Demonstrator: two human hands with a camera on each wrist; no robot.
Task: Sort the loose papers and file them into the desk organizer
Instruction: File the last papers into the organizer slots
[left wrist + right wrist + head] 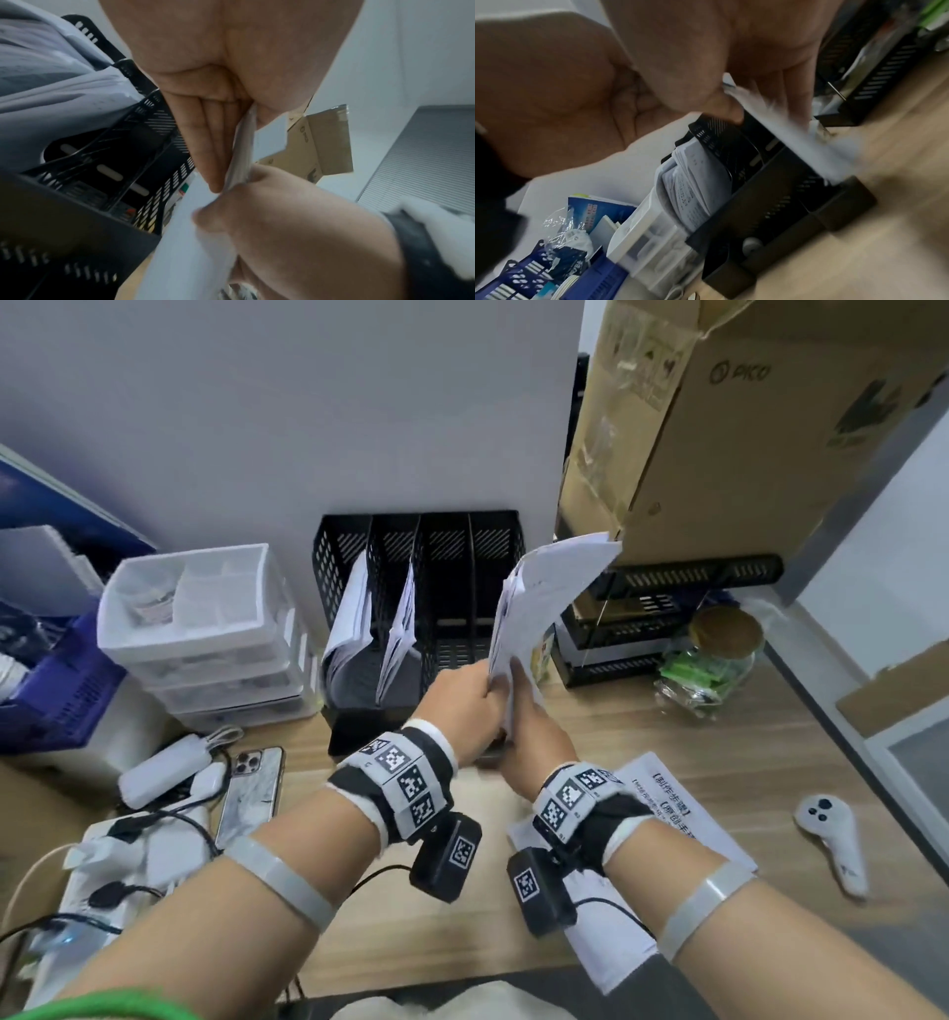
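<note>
On the wooden counter [642,752], nearest to the viewer at 5 o'clock, a loose printed sheet [683,819] is seen lying flat, partly hidden under the right forearm. A white controller [834,839] is placed at 4 o'clock, well apart from it. At 8 o'clock a phone [251,793] lies face down beside a white charger [164,770]. Above the middle of the counter, a stack of papers [544,608] is held upright and tilted toward 1 o'clock. Its lower edge is pinched by the left hand [464,706], with the fingers on one face and the thumb on the other, and it is gripped from the other side by the right hand [534,737], whose fingers are curled around the same edge. Farther, at 12 o'clock, the black desk organizer [421,608] stands against the wall. Papers are already filed in its two left compartments, and the held stack is just in front of its right side. A clear drawer unit [205,629] is seen at 10 o'clock, and a cardboard box [744,428] at 1 o'clock.
</note>
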